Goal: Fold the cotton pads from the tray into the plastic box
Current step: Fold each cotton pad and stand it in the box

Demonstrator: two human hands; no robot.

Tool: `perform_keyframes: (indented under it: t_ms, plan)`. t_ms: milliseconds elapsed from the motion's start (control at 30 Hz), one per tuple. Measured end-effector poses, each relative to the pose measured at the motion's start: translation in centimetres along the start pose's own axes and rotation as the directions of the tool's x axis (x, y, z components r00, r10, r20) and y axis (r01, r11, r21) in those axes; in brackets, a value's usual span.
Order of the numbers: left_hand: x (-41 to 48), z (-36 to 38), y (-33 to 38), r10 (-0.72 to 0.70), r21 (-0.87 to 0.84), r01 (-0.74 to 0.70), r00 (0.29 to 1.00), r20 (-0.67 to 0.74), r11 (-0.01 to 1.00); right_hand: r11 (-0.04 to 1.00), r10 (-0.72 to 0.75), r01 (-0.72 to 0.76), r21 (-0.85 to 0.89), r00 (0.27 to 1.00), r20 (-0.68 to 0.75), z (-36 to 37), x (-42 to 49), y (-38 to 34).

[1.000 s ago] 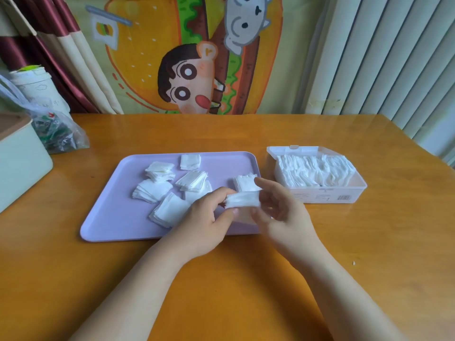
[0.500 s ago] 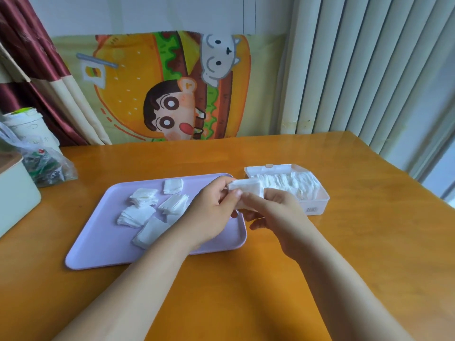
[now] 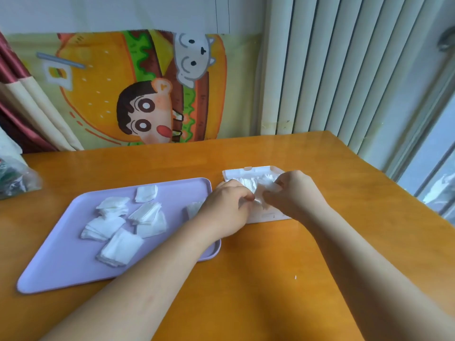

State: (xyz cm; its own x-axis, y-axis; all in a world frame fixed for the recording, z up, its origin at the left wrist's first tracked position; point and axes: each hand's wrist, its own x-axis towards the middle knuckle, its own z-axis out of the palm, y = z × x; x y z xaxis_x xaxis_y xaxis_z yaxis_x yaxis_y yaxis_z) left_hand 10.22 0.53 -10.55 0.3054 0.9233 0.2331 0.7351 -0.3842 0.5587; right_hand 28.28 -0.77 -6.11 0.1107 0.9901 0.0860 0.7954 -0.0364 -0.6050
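A lilac tray [image 3: 61,271] lies left of centre and carries several small stacks of white cotton pads [image 3: 120,247]. To its right stands the white plastic box [image 3: 248,171], partly filled with folded pads. Both hands are over the box. My left hand [image 3: 225,209] and my right hand [image 3: 293,193] pinch a folded cotton pad [image 3: 262,195] between them, low among the pads in the box. The hands hide most of the box's inside and its front wall.
The wooden table [image 3: 270,279] ends close to the right, by the window and the vertical blinds [image 3: 344,70]. A clear plastic bag [image 3: 14,179] sits at the far left edge. A cartoon cloth [image 3: 138,94] hangs behind the table.
Both hands have carried the folded pad from above the tray's right edge over to the box and down into it. The view has shifted up and to the right.
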Motion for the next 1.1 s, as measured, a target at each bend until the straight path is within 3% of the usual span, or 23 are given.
perform_keyframes:
  t_ms: [100, 200, 333, 533, 733, 833, 933, 1000, 1100]
  plan:
    - [0.1, 0.0, -0.5, -0.013, -0.059, 0.013, 1.0, -0.01, 0.998, 0.993, 0.014, -0.016, -0.12, 1.0, -0.021, 0.4, 1.5, -0.2]
    - [0.3, 0.1, -0.7, -0.021, -0.11, 0.021, 1.0, -0.004, 0.994, 0.945, 0.044, -0.03, -0.324, 0.998, 0.034, 0.8, 2.4, -0.5]
    - [0.3, 0.2, -0.9, -0.034, -0.153, 0.033, 0.999, 0.001, 0.988, 0.893, 0.108, -0.054, -0.448, 0.989, 0.096, 0.6, 3.0, -1.7]
    - [0.1, 0.3, -1.3, -0.019, -0.169, 0.016, 1.0, -0.017, 0.985, 0.839, 0.212, 0.006, -0.545, 0.917, 0.337, 1.6, 4.1, -3.1]
    - [-0.9, 0.3, -0.8, -0.004, -0.14, 0.002, 1.0, -0.02, 0.99, 0.863, 0.128, 0.075, -0.5, 0.925, 0.359, 2.6, 2.8, -2.3]
    - [-1.9, -0.9, -1.1, 0.01, -0.146, -0.008, 1.0, 0.013, 0.989, 0.855, 0.172, 0.048, -0.517, 0.913, 0.369, 2.8, 2.7, -2.5]
    - [-2.6, -2.7, -3.3, -0.049, -0.121, 0.031, 0.988, -0.146, 0.992, 0.873, 0.129, 0.026, -0.486, 0.951, 0.282, 2.5, 2.3, -1.8]
    - [-2.9, -3.9, -5.7, -0.121, -0.044, 0.114, 0.968, -0.22, 0.992, 0.894, -0.012, 0.054, -0.444, 0.995, 0.098, 2.2, 1.5, -1.6]
    - [-3.4, -4.9, -8.5, -0.306, 0.038, 0.309, 0.949, -0.075, 0.95, 0.955, -0.21, 0.175, -0.238, 0.969, -0.128, 2.5, -1.1, -3.1]
